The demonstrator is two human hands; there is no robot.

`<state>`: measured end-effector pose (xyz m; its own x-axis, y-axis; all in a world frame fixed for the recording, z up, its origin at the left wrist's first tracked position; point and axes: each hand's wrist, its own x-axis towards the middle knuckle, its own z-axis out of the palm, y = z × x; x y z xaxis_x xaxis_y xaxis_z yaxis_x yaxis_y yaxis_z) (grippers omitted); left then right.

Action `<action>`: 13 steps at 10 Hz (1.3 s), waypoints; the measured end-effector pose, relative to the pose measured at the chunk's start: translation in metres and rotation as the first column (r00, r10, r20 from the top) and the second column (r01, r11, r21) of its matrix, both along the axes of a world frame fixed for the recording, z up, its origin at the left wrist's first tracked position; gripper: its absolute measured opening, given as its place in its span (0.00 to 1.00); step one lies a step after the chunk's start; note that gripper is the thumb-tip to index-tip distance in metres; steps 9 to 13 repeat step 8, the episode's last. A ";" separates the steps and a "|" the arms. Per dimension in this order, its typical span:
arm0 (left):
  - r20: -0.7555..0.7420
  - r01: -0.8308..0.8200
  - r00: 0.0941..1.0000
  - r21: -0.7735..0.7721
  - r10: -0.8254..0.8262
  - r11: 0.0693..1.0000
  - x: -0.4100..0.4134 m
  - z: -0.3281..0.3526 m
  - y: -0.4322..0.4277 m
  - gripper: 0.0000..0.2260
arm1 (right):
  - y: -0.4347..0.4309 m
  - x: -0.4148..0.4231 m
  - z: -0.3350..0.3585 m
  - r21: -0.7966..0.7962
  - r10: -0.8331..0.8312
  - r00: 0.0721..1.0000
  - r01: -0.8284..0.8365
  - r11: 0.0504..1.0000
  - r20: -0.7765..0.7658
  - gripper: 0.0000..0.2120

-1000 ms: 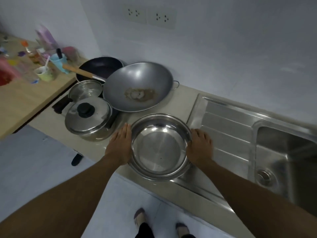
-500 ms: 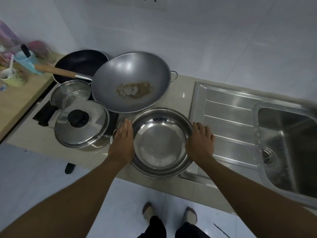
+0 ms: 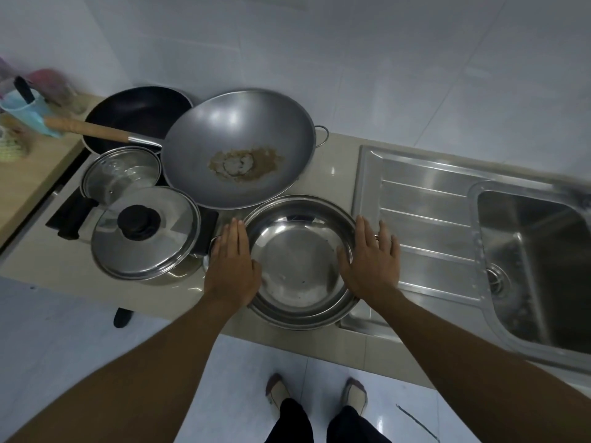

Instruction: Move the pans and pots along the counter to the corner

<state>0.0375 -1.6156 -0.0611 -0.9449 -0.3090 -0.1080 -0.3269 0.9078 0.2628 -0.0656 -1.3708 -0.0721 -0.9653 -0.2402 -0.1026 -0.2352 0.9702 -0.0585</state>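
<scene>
The left hand (image 3: 233, 266) and right hand (image 3: 371, 260) press flat, fingers together, against the steel basin (image 3: 299, 263) at nine and three o'clock, likely to slide it without lifting. It sits at the counter (image 3: 332, 161) edge, touching the wok (image 3: 240, 151) at its twelve. Counted: one basin, one wok, one black frying pan (image 3: 137, 107), one lidded pot (image 3: 145, 233), one small saucepan (image 3: 123, 174); five pieces.

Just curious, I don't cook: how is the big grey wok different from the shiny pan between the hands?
The wok is dull grey with a brown patch at its bottom; the shiny pan is mirror-bright and almost clean. The wok sits tilted against its neighbours and untouched; the pan rests level with the left hand and right hand on its rim. Both are round, lidless metal.
</scene>
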 end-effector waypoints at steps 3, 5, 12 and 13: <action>0.050 -0.001 0.999 0.032 -0.001 0.999 -0.002 0.005 -0.003 0.36 | 0.001 -0.002 0.006 0.011 0.018 0.999 -0.019 1.000 0.051 0.39; 0.025 0.079 0.996 0.037 -0.080 0.996 -0.001 0.028 -0.002 0.33 | -0.002 0.006 0.029 -0.049 0.056 0.996 -0.052 0.997 0.071 0.39; 0.011 0.125 0.992 0.022 -0.126 0.992 0.034 0.088 0.013 0.29 | -0.006 0.039 0.078 -0.204 0.164 0.985 -0.151 0.967 0.047 0.38; 0.011 0.125 0.992 0.022 -0.126 0.992 0.034 0.088 0.013 0.29 | -0.006 0.039 0.078 -0.204 0.164 0.985 -0.151 0.967 0.047 0.38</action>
